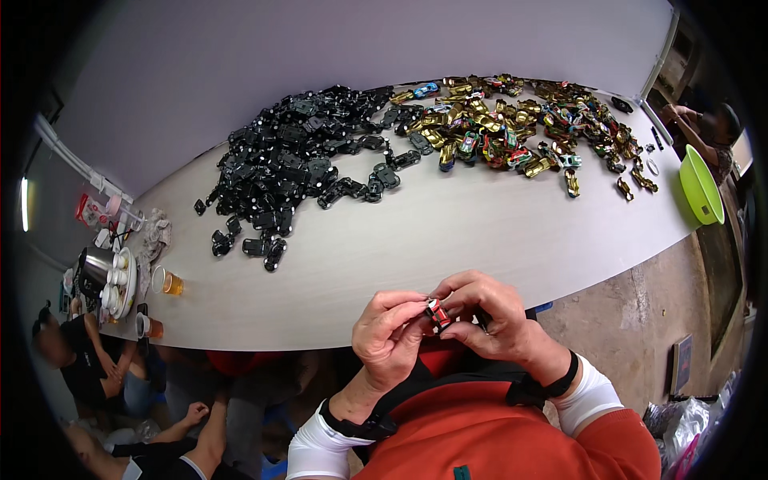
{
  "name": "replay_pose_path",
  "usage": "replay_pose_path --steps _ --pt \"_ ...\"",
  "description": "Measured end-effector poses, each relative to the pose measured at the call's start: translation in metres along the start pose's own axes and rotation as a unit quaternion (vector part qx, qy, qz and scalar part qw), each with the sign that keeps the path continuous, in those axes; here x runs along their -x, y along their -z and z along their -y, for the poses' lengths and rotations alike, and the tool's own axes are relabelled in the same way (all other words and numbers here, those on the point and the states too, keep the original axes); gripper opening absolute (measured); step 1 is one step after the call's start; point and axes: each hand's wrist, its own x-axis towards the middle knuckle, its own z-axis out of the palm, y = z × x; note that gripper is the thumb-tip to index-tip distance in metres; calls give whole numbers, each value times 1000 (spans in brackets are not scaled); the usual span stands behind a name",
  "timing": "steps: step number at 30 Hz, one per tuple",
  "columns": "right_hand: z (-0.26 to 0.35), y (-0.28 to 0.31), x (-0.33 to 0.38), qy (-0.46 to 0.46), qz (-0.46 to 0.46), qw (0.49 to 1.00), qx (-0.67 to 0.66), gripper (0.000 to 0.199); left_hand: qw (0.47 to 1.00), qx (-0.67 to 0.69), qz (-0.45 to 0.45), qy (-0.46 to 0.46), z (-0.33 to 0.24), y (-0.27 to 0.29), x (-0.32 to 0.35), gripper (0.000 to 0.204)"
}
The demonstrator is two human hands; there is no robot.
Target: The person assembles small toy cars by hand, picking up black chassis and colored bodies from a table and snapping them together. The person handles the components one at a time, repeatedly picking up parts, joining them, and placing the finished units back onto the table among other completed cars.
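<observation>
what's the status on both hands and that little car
Left hand and right hand gripping red toy car. Black parts piled on table, clear of hands. Nothing visibly blocking.

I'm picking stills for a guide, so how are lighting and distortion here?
Head view: the table bows along its edge and frame corners go black; gold toy cars catch bright glints, while black car parts blend darkly; a lamp glows white far left; the red toy between the fingers shows little fine detail.

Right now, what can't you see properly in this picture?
Red toy car: head view; partly covered by the left hand and right hand.
Pile of black parts: head view; its top layer hides what lies beneath.
Silvery bag: head view; the picture's dark rim cuts it off.
</observation>
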Motion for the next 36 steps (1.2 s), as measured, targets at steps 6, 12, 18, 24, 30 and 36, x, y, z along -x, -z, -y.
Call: replay_pose_path --steps 6,12,18,24,30,36 --pt "6 4 -7 -21 21 999 -35 32 995 78 33 58 -8 -2 2 31" --pt "10 9 -9 -9 26 999 -38 31 974 187 4 125 -14 -7 0 36" --pt "11 7 -9 6 22 1000 -17 27 973 193 -2 124 -3 -5 6 37" --pt "16 10 -14 -14 33 998 -42 19 973 199 -16 116 -7 -8 4 36" --pt "22 11 -17 -90 57 992 -63 15 988 118 8 101 -8 -6 6 35" --pt "30 8 -22 -174 35 976 -130 13 999 3 -24 35 -11 -3 5 41"
